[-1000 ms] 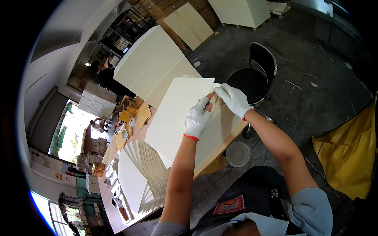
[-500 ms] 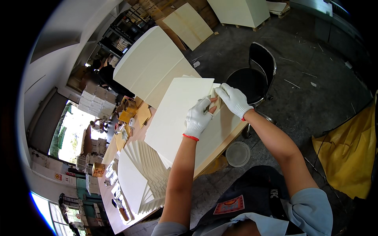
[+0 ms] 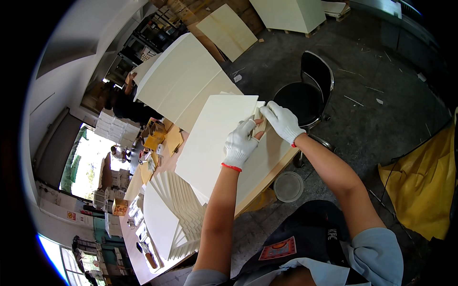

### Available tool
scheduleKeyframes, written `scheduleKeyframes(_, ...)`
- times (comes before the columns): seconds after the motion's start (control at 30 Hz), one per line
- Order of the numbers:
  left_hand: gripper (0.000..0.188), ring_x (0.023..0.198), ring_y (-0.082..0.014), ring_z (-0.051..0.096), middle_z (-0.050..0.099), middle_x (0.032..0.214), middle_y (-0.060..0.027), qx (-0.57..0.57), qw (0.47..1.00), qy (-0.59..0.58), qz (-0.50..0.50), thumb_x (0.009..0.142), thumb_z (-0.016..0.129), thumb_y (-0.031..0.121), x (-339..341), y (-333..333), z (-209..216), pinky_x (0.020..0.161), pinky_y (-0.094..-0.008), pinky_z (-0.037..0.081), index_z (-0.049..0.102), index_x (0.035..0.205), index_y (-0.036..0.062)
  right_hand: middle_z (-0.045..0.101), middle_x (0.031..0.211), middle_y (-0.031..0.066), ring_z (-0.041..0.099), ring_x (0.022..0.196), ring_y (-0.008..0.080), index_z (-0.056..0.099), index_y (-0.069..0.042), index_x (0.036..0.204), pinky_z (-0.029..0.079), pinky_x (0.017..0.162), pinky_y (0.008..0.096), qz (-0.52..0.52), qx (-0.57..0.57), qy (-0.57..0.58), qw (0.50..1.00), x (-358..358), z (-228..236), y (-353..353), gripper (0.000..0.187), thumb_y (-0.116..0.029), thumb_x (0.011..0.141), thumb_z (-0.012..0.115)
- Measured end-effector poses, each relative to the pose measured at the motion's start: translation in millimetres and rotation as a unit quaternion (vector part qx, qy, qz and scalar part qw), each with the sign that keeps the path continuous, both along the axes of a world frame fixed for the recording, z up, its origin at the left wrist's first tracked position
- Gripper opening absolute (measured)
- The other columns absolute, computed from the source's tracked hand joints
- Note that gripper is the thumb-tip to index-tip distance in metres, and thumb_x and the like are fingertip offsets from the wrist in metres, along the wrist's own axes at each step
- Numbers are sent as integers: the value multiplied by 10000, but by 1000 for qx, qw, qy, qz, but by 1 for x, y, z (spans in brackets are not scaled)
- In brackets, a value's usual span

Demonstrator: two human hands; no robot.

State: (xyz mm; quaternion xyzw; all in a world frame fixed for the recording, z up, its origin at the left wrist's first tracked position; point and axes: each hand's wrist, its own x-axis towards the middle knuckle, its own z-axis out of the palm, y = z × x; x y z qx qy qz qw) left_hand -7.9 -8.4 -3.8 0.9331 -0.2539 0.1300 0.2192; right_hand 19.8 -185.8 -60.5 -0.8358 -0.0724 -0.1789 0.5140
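Note:
Both my hands wear white knit gloves with red cuffs and meet at the right edge of a large white board [image 3: 210, 138] lying on the table. My left hand [image 3: 240, 143] rests on that board, its bare thumb and a bare fingertip bent around a narrow cream piece [image 3: 261, 125] at the edge. From the other side my right hand [image 3: 284, 124] closes in, fingers together and pressed against the same spot. The gloves partly hide this piece, and its full shape cannot be made out. More board edges show beneath the top one.
Fanned white boards [image 3: 179, 214] cover the table's near left. Behind stand tall curved panels [image 3: 191, 81], with a person in dark clothes [image 3: 126, 107] beside them. A black chair [image 3: 300, 97] and a round lidded tub [image 3: 288, 187] are right of the table; yellow sheeting [image 3: 422, 186] lies far right.
My hands have hardly moved and stay at the board's edge. In the background, the person in dark clothes has shifted and now has a raised arm at the curved panels.

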Motion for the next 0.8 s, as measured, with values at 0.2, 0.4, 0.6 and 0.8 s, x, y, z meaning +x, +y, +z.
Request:
scheduleKeyframes(0.2, 389, 846, -298, 677, 675, 1009, -78, 27, 999, -29, 6, 824, 722, 167, -3, -2, 0, 743, -403, 568, 684, 1201, 257, 681, 838, 218, 657, 827, 415, 587, -100, 1029, 474, 712, 535, -2, -16, 24, 1000, -3, 6, -1, 419, -488, 1023, 428)
scheduleKeyframes(0.4, 490, 924, -291, 666, 670, 1149, -72, 81, 982, -165, -39, 784, 673, 106, -9, -6, -6, 793, -405, 576, 661, 1261, 221, 685, 825, 169, 673, 821, 379, 629, -105, 1007, 503, 717, 495, -31, -89, -3, 996, -8, 8, -29, 385, -454, 996, 467)
scheduleKeyframes(0.6, 306, 966, -311, 646, 664, 1162, -56, 95, 984, -152, -5, 806, 681, 120, -8, 2, -11, 800, -433, 570, 663, 1111, 133, 678, 792, 135, 676, 770, 341, 652, -100, 917, 515, 671, 470, 26, -256, -12, 966, -5, 2, -30, 408, -501, 920, 574)
scheduleKeyframes(0.8, 205, 953, -329, 644, 659, 1141, -52, 92, 984, -144, 56, 855, 676, 178, 22, -6, -22, 789, -446, 562, 654, 1054, 135, 697, 802, 131, 688, 740, 313, 692, -117, 886, 527, 658, 450, 26, -364, -101, 926, 0, 18, -32, 423, -526, 904, 586)
